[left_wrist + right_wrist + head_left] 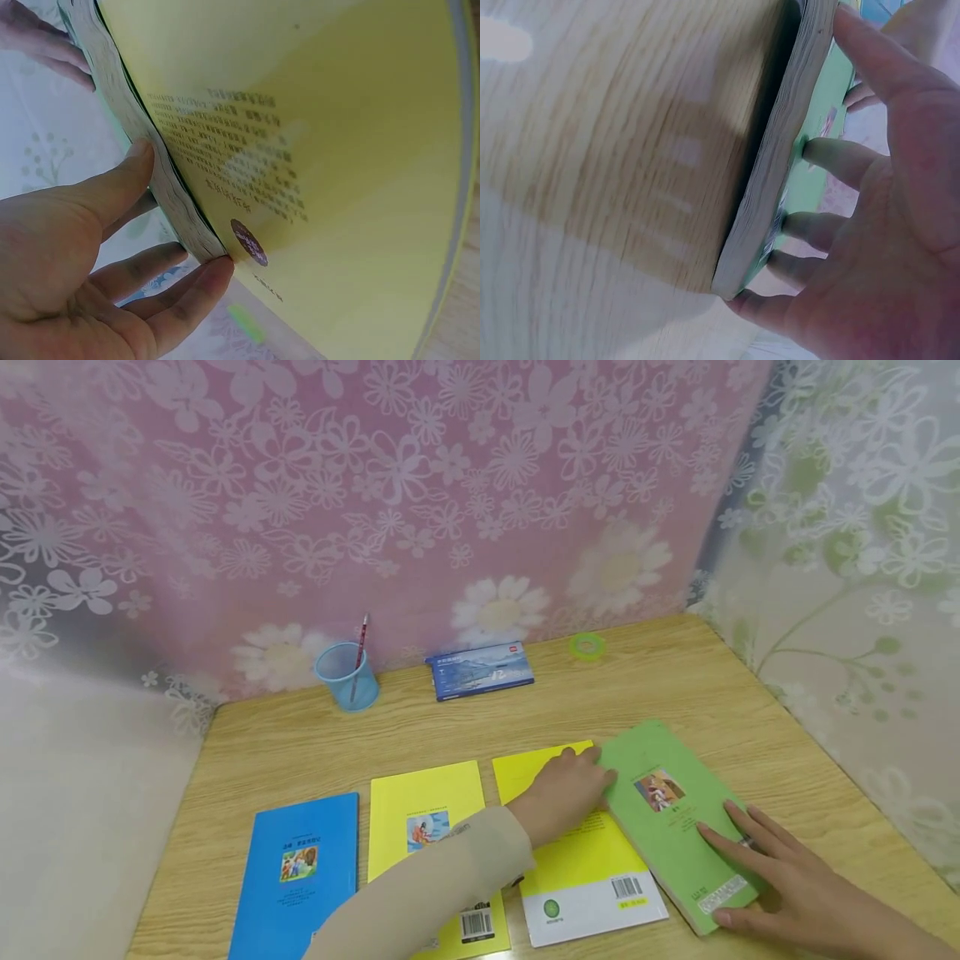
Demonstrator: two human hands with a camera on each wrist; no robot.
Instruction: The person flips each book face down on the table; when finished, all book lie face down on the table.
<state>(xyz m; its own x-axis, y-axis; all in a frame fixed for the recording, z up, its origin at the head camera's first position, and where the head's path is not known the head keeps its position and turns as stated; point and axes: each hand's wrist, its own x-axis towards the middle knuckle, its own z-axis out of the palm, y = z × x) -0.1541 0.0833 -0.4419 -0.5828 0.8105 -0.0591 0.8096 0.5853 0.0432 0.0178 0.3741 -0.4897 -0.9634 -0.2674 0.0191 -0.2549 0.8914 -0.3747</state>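
A green book lies aslant at the right, its left side over the edge of a bright yellow book. My left hand reaches across the yellow book's top and touches the green book's left edge near its upper corner. In the left wrist view, the thumb and fingertips of that hand meet the edge of the page block. My right hand has its fingers spread over the green book's lower right, with the thumb near the bottom edge. Its fingertips rest along the cover in the right wrist view.
A paler yellow book and a blue book lie to the left, the sleeve partly covering the pale one. Behind stand a blue pen cup with a pencil, a blue box and a green tape roll. Patterned cloth walls edge the table.
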